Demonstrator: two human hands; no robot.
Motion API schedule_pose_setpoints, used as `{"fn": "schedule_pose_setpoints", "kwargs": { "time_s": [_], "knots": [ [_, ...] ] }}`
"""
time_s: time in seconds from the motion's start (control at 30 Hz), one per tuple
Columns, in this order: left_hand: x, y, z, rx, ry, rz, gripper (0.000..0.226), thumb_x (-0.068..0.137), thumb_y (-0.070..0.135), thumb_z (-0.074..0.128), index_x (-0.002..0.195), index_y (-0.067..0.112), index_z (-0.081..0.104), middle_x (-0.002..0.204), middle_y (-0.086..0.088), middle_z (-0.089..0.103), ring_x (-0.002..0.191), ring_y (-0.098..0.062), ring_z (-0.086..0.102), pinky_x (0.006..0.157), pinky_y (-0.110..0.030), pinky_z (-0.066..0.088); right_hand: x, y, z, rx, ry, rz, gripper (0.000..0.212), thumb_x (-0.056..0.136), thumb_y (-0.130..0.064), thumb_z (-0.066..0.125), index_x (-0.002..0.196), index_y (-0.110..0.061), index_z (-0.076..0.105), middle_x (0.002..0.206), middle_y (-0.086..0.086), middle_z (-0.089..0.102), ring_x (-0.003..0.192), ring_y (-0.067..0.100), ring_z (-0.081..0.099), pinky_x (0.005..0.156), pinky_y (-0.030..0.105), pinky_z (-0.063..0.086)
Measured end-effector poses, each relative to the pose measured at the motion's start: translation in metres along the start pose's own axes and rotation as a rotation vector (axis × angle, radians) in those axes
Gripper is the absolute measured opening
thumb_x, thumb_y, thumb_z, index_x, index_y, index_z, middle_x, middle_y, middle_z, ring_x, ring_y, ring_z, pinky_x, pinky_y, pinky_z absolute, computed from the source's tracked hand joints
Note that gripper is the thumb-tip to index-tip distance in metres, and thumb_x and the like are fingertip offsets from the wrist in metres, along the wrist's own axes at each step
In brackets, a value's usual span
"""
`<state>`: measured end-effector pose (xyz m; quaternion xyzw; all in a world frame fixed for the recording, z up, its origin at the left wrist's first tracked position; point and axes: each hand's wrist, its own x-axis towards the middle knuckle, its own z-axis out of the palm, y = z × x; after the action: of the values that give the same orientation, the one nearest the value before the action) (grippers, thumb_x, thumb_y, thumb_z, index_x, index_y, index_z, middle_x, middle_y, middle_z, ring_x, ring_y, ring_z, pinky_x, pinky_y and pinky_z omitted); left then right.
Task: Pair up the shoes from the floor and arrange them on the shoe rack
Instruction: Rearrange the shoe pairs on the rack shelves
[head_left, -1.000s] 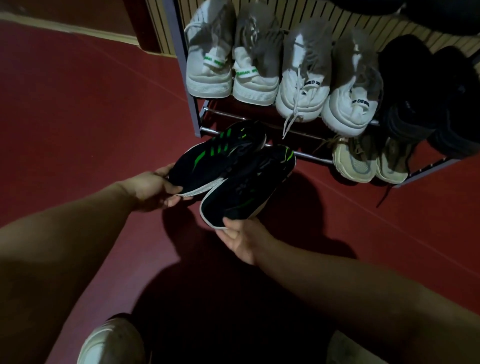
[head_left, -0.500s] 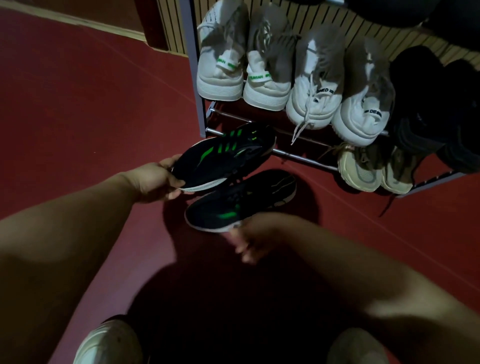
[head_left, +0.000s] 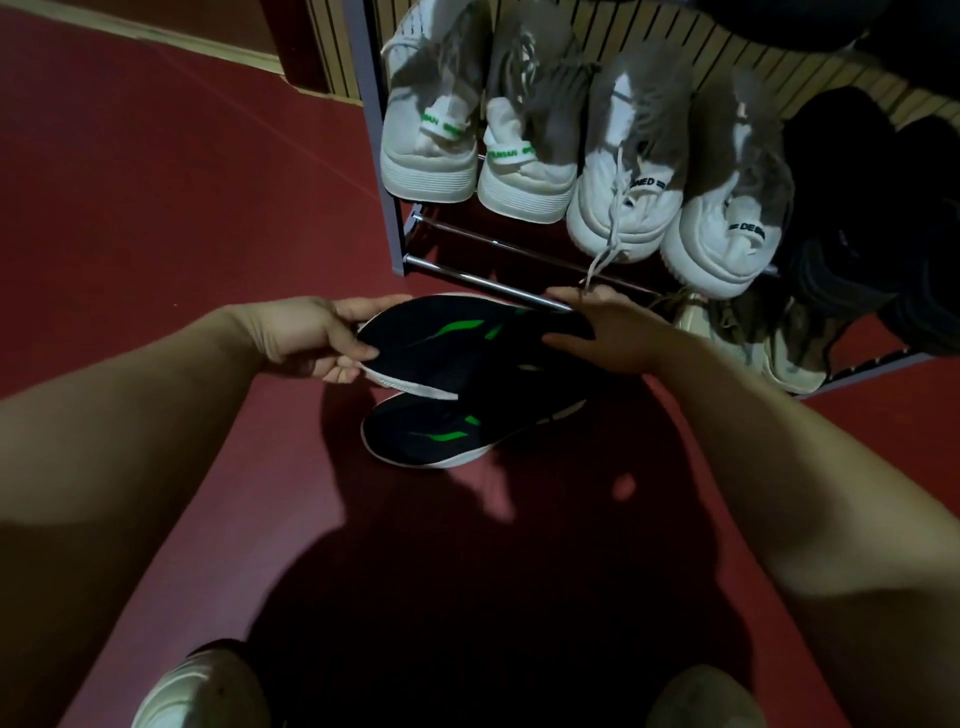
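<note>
I see the red floor (head_left: 156, 171) spreading out under and around both hands, and beyond them stands the shoe rack (head_left: 387, 171), its grey upright post just past my left hand and its chrome bars running off past my right. On the rack's upper tier, above the hands, sit four white sneakers heel-out: a white pair with green heel tabs (head_left: 467, 150) nearest the post, then a white pair with black heel lettering (head_left: 675, 218), one of its laces dangling down toward my right hand. Further right of those is a pair of black shoes (head_left: 872, 218), too dark to make out in detail. On the lower tier, just beyond my right hand, rests a beige pair (head_left: 758, 343). Between my hands I hold one black sneaker with green stripes (head_left: 457, 338), raised off the floor, sole edge white: my left hand (head_left: 311, 338) is curled around its heel end, thumb on top and fingers beneath, and my right hand (head_left: 618, 332) is cupped over its toe end. Its mate, the second black and green sneaker (head_left: 441, 431), lies on the floor directly below the held one, nearer to me, untouched.
</note>
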<state>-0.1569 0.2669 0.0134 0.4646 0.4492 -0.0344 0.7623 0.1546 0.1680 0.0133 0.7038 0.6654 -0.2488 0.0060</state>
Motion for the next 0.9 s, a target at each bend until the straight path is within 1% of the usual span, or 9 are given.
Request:
{"fn": "schedule_pose_setpoints", "kwargs": {
  "time_s": [0.1,0.2,0.33,0.47,0.53,0.57,0.7,0.8,0.9],
  "knots": [
    [0.012,0.008,0.014,0.005,-0.02,-0.004,0.057,0.088,-0.008,0.043,0.118,0.039,0.056,0.082,0.008,0.068,0.055,-0.003,0.059,0.053,-0.014,0.049,-0.011,0.011,-0.003,0.021,-0.119,-0.034,0.058,0.084,-0.056,0.054,0.132,-0.023,0.053,0.113,0.011,0.053,0.113,0.028,0.054,0.1,0.029,0.038],
    [0.025,0.017,0.028,-0.003,-0.041,0.007,0.054,0.087,-0.005,0.045,0.117,0.038,0.057,0.086,0.007,0.069,0.061,-0.004,0.062,0.055,-0.015,0.049,-0.031,0.021,-0.003,0.134,-0.246,0.018,0.061,0.089,-0.047,0.054,0.142,-0.021,0.04,0.142,0.001,0.043,0.135,0.018,0.037,0.113,0.026,0.023],
    [0.041,0.026,0.047,-0.013,0.048,0.004,0.035,0.095,0.01,0.044,0.112,0.036,0.06,0.093,0.007,0.068,0.075,-0.006,0.061,0.063,-0.018,0.049,-0.049,0.041,-0.004,0.332,-0.358,0.139,0.049,0.094,-0.041,0.048,0.138,-0.021,0.046,0.137,-0.009,0.045,0.131,0.008,0.037,0.107,0.018,0.021],
    [0.071,0.03,0.062,-0.233,0.468,0.1,0.035,0.1,0.018,0.035,0.133,0.012,0.047,0.129,-0.009,0.056,0.114,-0.027,0.057,0.09,-0.033,0.045,-0.065,0.056,0.003,0.685,-0.06,0.263,0.028,0.097,-0.024,0.049,0.122,-0.016,0.057,0.127,0.0,0.054,0.121,0.014,0.048,0.098,0.019,0.034],
    [0.085,0.027,0.071,0.17,0.709,0.091,0.041,0.098,0.028,0.045,0.13,0.004,0.049,0.133,-0.016,0.054,0.12,-0.033,0.053,0.1,-0.036,0.043,-0.071,0.061,0.002,0.877,0.05,0.295,0.025,0.099,-0.016,0.044,0.12,-0.01,0.056,0.124,0.003,0.055,0.114,0.014,0.05,0.099,0.02,0.041],
    [0.088,0.024,0.08,0.411,0.718,0.09,0.049,0.094,0.037,0.051,0.131,0.004,0.048,0.133,-0.016,0.054,0.121,-0.032,0.052,0.102,-0.036,0.041,-0.073,0.067,0.001,0.891,0.083,0.299,0.025,0.1,-0.018,0.042,0.119,-0.011,0.057,0.122,0.003,0.056,0.113,0.014,0.05,0.102,0.023,0.041],
    [0.1,0.011,0.125,1.056,0.319,-0.004,0.108,0.067,0.077,0.057,0.15,0.029,0.008,0.15,-0.013,0.033,0.135,-0.033,0.036,0.112,-0.04,0.029,-0.073,0.082,0.0,0.801,0.196,0.245,0.038,0.101,-0.021,0.04,0.137,-0.009,0.044,0.131,-0.004,0.047,0.125,0.007,0.039,0.1,0.013,0.029],
    [0.109,-0.007,0.158,1.38,0.22,-0.122,0.134,0.056,0.078,0.065,0.145,0.028,-0.022,0.15,-0.018,0.019,0.138,-0.035,0.023,0.116,-0.046,0.013,-0.07,0.078,0.007,0.868,0.259,0.304,0.046,0.101,-0.025,0.04,0.145,-0.013,0.033,0.137,-0.008,0.04,0.123,0.002,0.033,0.105,0.018,0.026],
    [0.117,-0.027,0.17,1.573,0.389,-0.009,0.116,0.074,0.064,0.059,0.147,0.018,-0.019,0.138,-0.017,0.03,0.124,-0.031,0.036,0.106,-0.042,0.029,-0.062,0.078,0.021,0.914,0.355,0.349,0.045,0.1,-0.025,0.045,0.142,-0.01,0.041,0.144,0.005,0.045,0.132,0.012,0.038,0.114,0.029,0.025]
  ]
}}
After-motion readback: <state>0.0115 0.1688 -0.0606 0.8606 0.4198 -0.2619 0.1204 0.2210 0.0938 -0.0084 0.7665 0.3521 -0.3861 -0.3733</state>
